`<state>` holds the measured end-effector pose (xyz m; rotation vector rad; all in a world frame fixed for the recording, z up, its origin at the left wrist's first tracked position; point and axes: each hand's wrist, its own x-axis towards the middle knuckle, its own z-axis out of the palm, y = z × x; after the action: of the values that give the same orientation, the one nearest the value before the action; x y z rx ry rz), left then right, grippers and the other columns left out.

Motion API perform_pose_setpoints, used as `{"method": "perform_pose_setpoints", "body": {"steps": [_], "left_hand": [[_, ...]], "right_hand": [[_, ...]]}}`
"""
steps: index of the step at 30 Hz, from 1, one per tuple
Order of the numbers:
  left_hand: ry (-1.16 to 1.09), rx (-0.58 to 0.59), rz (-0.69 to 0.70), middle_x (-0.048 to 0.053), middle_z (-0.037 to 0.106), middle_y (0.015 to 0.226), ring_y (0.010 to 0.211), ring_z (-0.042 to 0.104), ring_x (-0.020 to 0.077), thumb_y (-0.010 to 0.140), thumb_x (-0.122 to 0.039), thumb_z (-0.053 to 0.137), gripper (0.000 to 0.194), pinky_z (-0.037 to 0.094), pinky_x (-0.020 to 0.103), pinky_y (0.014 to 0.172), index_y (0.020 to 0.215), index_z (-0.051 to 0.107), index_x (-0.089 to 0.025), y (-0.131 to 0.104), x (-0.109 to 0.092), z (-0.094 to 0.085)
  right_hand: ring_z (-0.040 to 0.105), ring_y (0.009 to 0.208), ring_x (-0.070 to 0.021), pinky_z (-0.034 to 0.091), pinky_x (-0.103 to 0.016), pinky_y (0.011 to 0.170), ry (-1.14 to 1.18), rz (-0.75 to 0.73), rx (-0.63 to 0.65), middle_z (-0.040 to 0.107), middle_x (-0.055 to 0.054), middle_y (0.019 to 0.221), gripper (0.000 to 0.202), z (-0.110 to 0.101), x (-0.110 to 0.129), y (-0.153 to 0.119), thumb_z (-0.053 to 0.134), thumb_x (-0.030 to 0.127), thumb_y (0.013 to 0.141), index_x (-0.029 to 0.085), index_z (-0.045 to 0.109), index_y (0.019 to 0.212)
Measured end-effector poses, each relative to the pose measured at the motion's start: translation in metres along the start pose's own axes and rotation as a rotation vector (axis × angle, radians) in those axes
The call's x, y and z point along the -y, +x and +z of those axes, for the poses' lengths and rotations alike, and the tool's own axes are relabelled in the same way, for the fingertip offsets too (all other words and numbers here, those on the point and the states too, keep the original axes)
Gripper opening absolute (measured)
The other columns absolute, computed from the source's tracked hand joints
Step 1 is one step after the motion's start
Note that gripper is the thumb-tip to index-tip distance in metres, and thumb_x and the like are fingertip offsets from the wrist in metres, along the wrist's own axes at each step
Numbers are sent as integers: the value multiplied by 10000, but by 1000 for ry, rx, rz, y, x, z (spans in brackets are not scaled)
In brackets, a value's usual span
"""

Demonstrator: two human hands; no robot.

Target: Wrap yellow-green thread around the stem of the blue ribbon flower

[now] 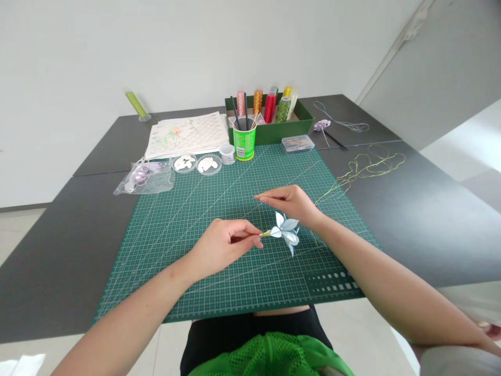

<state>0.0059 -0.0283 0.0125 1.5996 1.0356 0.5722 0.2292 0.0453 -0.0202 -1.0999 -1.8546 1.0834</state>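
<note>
Green top, then blue flower (petals past fingertips) in left hand

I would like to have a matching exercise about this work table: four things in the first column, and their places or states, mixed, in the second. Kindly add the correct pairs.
Things:
1. Pale blue flower
2. Bright green can
3. Thread spools
4. Clear plastic bag

Places or states:
A. Holding black sticks
B. Containing purple pieces
C. Held at its stem by the left hand
D. Standing in the dark green box

Pairs: 1-C, 2-A, 3-D, 4-B
</note>
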Motion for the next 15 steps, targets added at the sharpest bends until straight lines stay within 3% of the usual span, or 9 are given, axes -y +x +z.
{"method": "perform_pose_setpoints", "body": {"steps": [3,8,11,15], "left_hand": [[79,-64,68,13,722,645,430,463,81,924,-315,632,184,302,200,416,899,774,-201,-1,-1,-2],[98,-225,116,37,790,790,434,524,91,914,-314,649,209,397,214,429,1047,767,-205,-1,0,-3],[55,-351,118,45,799,822,414,513,87,905,-338,672,312,431,219,424,1179,744,-206,0,1,-5],[-65,-470,114,68,794,820,409,491,66,889,-349,699,249,434,210,425,1040,793,-174,5,2,-14]], "right_hand": [[752,1005,-252,585,-411,922,-22,12,-1,796,-53,1038,230,0,0,0,684,391,871,241,823,974],[741,860,-222,551,-335,762,-44,10,-21,804,-53,935,207,-2,-3,1,675,347,861,223,829,921],[601,597,-129,421,-260,583,-86,6,12,721,-13,670,228,-3,-4,1,663,339,865,187,820,801],[399,514,-78,296,-248,525,-15,75,43,575,27,552,273,-3,-2,2,702,427,838,179,816,826]]}}
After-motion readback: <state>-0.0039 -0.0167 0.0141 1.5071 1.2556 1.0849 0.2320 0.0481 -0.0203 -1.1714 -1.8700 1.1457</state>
